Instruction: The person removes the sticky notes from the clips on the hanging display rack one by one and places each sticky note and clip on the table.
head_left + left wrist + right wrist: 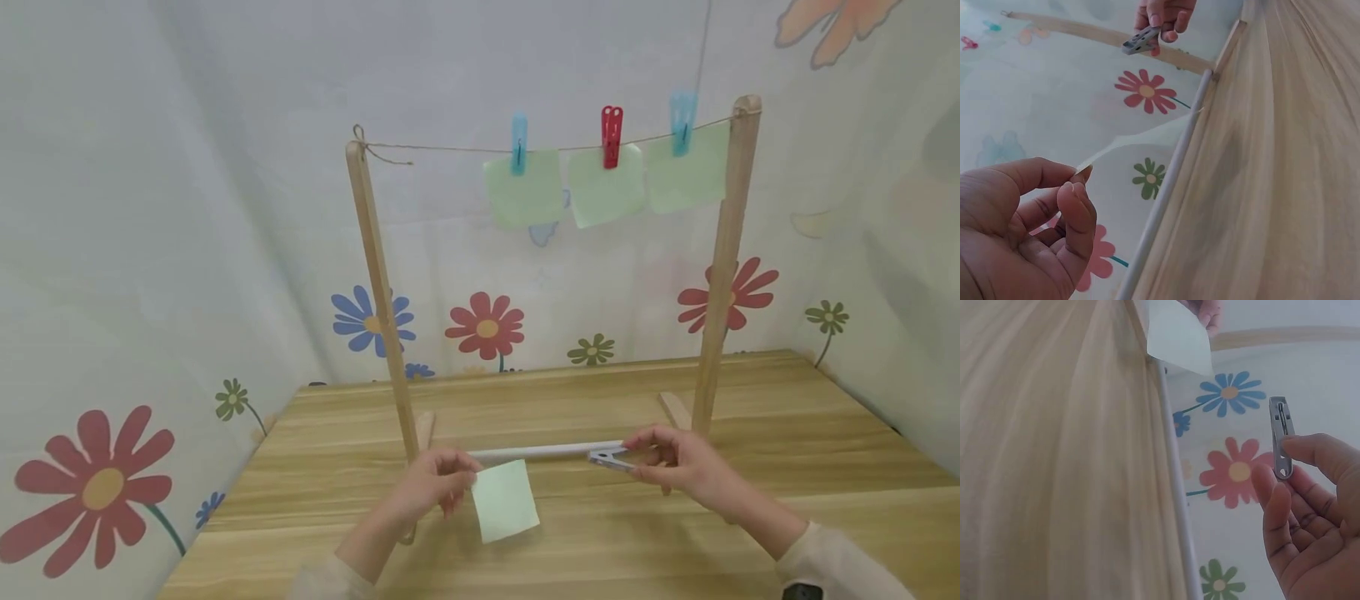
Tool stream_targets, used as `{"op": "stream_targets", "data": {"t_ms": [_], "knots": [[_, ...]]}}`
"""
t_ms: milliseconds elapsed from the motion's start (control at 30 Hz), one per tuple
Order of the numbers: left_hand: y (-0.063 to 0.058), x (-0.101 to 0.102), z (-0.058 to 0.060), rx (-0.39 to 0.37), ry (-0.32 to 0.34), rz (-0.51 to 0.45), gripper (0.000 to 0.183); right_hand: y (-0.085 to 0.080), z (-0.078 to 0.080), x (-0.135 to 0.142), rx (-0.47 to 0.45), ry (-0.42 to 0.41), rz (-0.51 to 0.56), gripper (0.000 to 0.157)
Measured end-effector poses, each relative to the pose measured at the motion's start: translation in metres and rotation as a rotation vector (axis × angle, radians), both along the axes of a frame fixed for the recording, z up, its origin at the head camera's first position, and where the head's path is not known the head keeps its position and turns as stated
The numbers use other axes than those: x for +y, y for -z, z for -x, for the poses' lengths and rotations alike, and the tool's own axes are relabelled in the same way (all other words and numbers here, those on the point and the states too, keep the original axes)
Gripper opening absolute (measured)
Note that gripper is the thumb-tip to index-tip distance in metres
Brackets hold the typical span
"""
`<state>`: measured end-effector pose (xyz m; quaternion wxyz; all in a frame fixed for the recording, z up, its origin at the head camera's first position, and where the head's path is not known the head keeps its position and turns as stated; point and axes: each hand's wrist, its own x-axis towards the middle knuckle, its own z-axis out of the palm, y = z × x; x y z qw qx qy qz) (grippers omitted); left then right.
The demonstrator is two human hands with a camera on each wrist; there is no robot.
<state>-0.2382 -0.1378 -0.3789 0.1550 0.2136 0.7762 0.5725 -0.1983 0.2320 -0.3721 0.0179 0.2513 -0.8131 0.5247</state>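
My left hand (442,481) pinches a pale green paper square (506,502) by its upper left corner, above the table. In the left wrist view the paper (1147,139) appears nearly edge-on beyond the thumb and finger. To the right, my right hand (675,462) holds a grey clothespin (609,457) by its handle end, the tip pointing left toward the paper. The right wrist view shows that clothespin (1281,434) between thumb and fingers. Paper and clothespin are apart. Three similar paper squares hang from a string, under a blue (519,143), a red (611,137) and another blue clothespin (682,125).
The string (442,149) runs between a left wooden post (378,275) and a right wooden post (726,267). A white rod (543,451) joins them low down, behind my hands. The wooden table (300,492) meets a flower-patterned cloth (450,258) at the back.
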Motion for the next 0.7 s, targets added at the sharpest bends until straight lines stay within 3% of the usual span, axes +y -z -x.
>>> {"op": "stream_targets", "data": {"t_ms": [267,533,700], "knots": [[0.017,-0.006,0.008,0.011,-0.016,0.039,0.025,0.025,0.006,0.009,0.056,0.003,0.002,0.029],[0.033,-0.01,0.013,0.05,-0.066,0.105,0.021,0.043,0.006,0.014,-0.038,0.066,-0.058,0.033],[0.038,-0.011,0.013,0.076,-0.083,0.139,0.021,0.052,0.007,0.016,-0.038,0.095,-0.081,0.033]]}}
